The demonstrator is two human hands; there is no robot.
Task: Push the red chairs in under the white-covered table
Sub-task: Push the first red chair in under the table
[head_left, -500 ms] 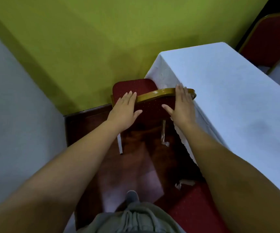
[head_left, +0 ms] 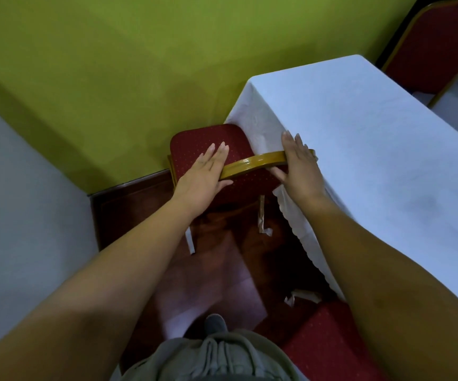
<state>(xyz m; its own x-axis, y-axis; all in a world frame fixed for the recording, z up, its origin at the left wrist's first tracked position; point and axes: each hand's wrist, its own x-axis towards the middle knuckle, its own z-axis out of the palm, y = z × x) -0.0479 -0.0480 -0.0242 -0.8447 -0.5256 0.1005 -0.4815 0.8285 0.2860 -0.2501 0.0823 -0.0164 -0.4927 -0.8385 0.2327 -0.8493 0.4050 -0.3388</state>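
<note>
Centre of frame: a red upholstered chair with a gold-painted frame (head_left: 250, 166) stands on the dark wooden floor (head_left: 140, 215) at the corner of the white-cloth-covered bench (head_left: 373, 138), its seat mostly showing to the left of the hanging cloth. The left hand (head_left: 204, 174) and right hand (head_left: 298, 166) rest on the gold top rail, fingers (head_left: 217, 158) straight and flat across it, thumbs spread against the red back, curled round nothing. A second red seat (head_left: 324, 334) lies at lower right, beside the bench.

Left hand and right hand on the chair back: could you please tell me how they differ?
The left hand covers the rail's left end, fingertips over the red seat; the right hand covers its right end, fingertips over the white tablecloth. Both lie flat, fingers straight.
</note>
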